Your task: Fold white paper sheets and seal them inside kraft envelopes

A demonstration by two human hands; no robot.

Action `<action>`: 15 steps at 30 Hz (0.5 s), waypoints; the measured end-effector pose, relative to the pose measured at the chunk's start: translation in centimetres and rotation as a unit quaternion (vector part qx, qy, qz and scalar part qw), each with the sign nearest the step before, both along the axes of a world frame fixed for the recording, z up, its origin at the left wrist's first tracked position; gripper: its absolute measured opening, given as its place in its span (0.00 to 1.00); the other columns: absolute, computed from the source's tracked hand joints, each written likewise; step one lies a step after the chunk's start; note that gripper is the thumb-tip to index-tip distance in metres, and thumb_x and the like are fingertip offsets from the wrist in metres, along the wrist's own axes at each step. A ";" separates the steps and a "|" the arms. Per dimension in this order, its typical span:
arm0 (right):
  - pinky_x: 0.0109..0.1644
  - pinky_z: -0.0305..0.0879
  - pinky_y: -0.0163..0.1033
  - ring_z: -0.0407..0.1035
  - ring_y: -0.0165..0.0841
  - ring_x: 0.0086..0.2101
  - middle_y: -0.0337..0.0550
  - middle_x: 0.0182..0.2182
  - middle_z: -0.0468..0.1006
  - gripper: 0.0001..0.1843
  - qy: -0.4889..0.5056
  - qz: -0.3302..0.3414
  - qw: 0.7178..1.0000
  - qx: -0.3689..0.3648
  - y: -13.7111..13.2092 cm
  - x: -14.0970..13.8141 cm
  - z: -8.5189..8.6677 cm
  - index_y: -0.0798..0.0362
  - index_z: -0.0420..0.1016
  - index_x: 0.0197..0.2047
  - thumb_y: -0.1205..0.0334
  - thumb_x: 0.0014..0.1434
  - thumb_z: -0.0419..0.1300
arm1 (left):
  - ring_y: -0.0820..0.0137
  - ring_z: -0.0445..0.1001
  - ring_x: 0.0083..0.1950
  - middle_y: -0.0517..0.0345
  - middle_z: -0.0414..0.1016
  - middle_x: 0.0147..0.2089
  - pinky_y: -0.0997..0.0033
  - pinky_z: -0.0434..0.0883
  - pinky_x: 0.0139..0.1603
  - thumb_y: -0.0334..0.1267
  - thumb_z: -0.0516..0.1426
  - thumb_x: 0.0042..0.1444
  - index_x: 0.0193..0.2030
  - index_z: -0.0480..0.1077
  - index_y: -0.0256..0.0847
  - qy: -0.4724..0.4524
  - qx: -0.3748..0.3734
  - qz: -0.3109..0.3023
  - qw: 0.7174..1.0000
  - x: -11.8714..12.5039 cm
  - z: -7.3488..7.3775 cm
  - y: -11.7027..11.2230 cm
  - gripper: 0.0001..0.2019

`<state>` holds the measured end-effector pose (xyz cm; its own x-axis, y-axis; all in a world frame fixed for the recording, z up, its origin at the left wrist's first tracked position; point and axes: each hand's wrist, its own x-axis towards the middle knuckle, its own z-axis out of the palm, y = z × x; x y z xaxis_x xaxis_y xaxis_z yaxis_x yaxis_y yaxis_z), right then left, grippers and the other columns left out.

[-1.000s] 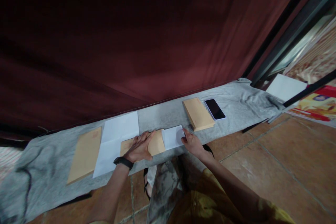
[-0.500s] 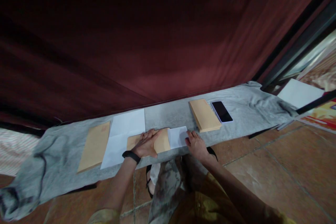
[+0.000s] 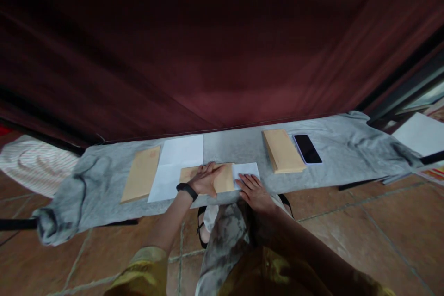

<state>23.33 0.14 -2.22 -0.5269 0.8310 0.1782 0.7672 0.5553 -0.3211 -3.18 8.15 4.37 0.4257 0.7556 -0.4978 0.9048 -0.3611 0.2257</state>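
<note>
Lying just below the middle of the frame, the envelope (image 3: 226, 181) sits flat on the cloth (image 3: 236, 148), with a small white sheet (image 3: 249, 168) touching its right end; whether the sheet goes inside cannot be told. The left hand (image 3: 208, 178) lies open and flat on the envelope, gripping nothing, a black band (image 3: 187, 190) at its wrist. The right hand (image 3: 255, 192) is open too, fingers on the near edge of the sheet. It seems best done with the left palm bearing down evenly, so the envelope does not slip on the soft cloth, while the right fingers push the sheet square and level. Left of centre lies larger paper (image 3: 180, 157), then a second envelope (image 3: 142, 173). Right of centre are a stack (image 3: 282, 150) and a phone (image 3: 307, 149). A dark red curtain (image 3: 222, 55) fills the upper frame
</note>
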 end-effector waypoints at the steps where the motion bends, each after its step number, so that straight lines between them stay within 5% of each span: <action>1: 0.73 0.49 0.55 0.53 0.41 0.69 0.47 0.71 0.60 0.24 -0.002 0.003 1.000 -0.001 0.1 0.2 -0.1 0.49 0.65 0.69 0.58 0.73 0.50 | 0.43 0.40 0.79 0.44 0.39 0.80 0.40 0.40 0.75 0.47 0.70 0.34 0.77 0.42 0.52 -0.003 0.000 -0.002 1.000 0.0 0.0 0.0 0.63; 15: 0.73 0.53 0.55 0.55 0.40 0.69 0.47 0.70 0.61 0.24 -0.011 0.051 0.999 -0.006 2.8 2.3 0.3 0.49 0.64 0.70 0.61 0.72 0.52 | 0.44 0.44 0.78 0.45 0.43 0.79 0.42 0.44 0.75 0.50 0.70 0.35 0.77 0.43 0.52 -0.017 0.010 -0.017 1.000 -0.1 0.0 0.2 0.62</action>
<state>25.60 2.95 -1.93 -0.6127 0.7746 0.1566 0.7138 0.6275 -0.3111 -3.32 8.39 4.41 0.4675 0.7504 -0.4672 0.8840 -0.3954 0.2494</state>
